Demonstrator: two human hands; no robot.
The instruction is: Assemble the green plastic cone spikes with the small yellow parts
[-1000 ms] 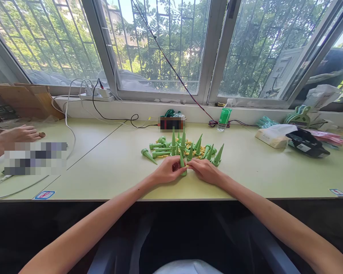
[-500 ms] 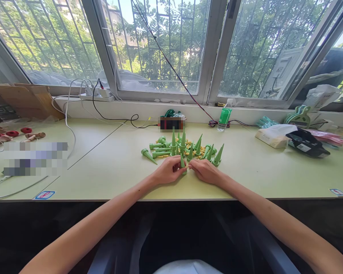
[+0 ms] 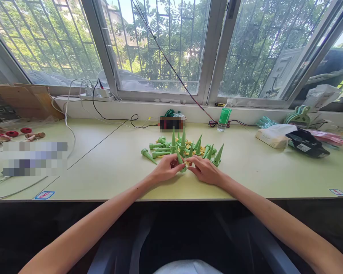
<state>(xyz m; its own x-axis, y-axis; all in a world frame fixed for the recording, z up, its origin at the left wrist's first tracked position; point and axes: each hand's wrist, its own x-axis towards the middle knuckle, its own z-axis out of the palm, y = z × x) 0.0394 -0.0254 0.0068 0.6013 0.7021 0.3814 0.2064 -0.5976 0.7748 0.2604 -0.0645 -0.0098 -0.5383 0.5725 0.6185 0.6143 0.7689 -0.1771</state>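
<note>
My left hand (image 3: pixel 166 171) is closed around a green plastic cone spike (image 3: pixel 180 161), tilted with its tip pointing up and left. My right hand (image 3: pixel 205 170) pinches a small yellow piece (image 3: pixel 187 164) against the base of that spike. Both hands rest on the pale green table (image 3: pixel 108 167), just in front of a pile of green cone spikes (image 3: pixel 185 146). Some of these stand upright and others lie flat, with small yellow pieces scattered among them. One spike (image 3: pixel 148 155) lies apart to the left of the pile.
A green bottle (image 3: pixel 224 116), a tissue pack (image 3: pixel 274 136) and a black bag (image 3: pixel 307 143) sit at the back right. Cables and a power strip (image 3: pixel 98 94) run along the sill. Red and wooden parts (image 3: pixel 14 134) lie far left.
The spike in my left hand has tilted from upright to leaning left, and both hands have shifted slightly up. Another person's hand at the far left has withdrawn, uncovering red and wooden parts.
</note>
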